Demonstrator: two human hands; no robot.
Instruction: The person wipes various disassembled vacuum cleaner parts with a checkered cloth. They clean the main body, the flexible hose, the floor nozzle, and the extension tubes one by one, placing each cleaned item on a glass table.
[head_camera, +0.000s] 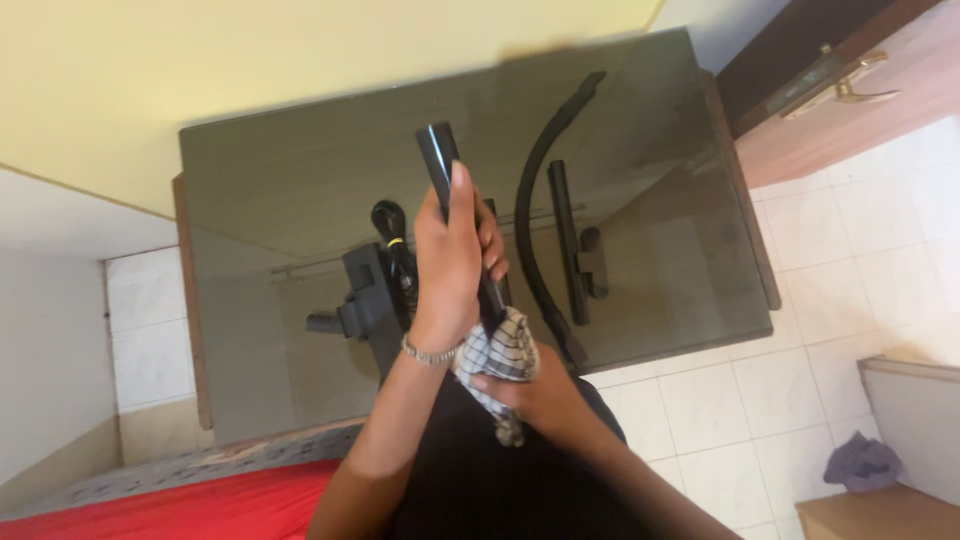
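Left grip (447, 262) clasps a glossy black tube (439, 160); right grip (530, 385) bunches a checked cloth (497, 352).

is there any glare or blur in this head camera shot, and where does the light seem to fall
Head view: the glass tabletop reflects the pale wall as a soft sheen, no harsh glare; the floor tiles at right are brightest, slightly washed out; the left hand and black tube look slightly soft; the right hand with the checked cloth sits in shade.

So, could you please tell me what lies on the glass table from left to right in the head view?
Black boxy part → coiled black cable → black tube held up in the left hand → curved black hose → straight black bar.
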